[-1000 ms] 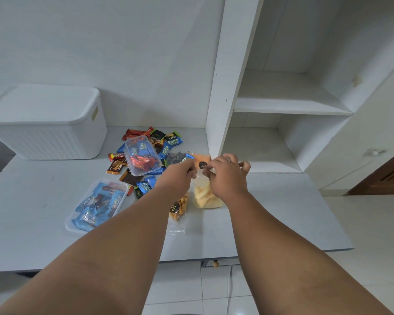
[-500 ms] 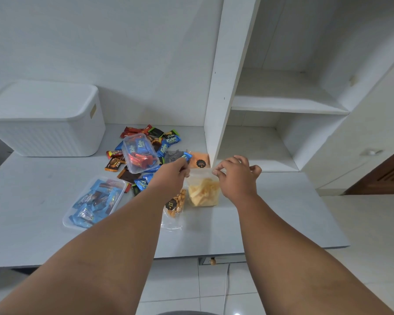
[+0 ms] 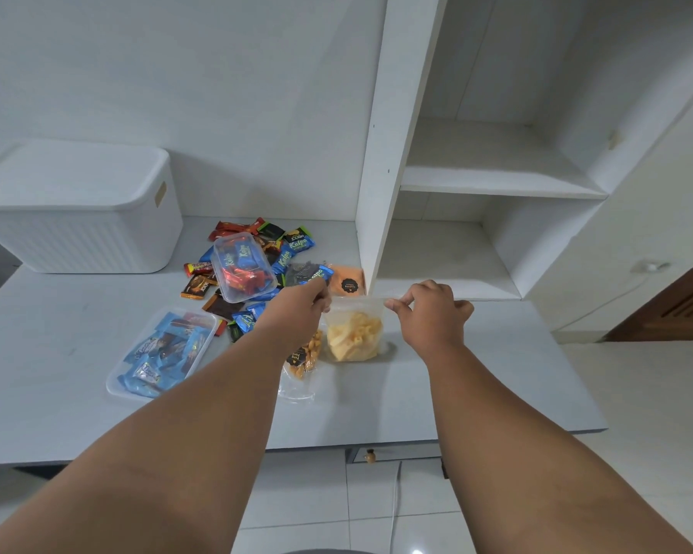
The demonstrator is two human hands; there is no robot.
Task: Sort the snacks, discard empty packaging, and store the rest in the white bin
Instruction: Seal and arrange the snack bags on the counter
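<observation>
A clear zip bag of yellow chips (image 3: pixel 354 333) stands upright on the table. My left hand (image 3: pixel 297 309) pinches its top left corner and my right hand (image 3: pixel 429 311) pinches its top right corner, so the top edge is stretched between them. Under my left wrist lies a clear pouch of orange nuts (image 3: pixel 305 353). An orange pouch (image 3: pixel 348 281) lies just behind the chip bag. The white bin (image 3: pixel 77 217), lid on, stands at the back left of the table.
A heap of wrapped snacks (image 3: pixel 285 249) lies behind my hands, with a clear tub (image 3: pixel 243 265) of wrappers on it. A second clear tray (image 3: pixel 165 349) of blue wrappers sits front left. A white shelf unit (image 3: pixel 385 153) rises on the right.
My hands have drawn apart along the top of the chip bag, from touching at its middle to its two corners. The bag now stands taller and squarer.
</observation>
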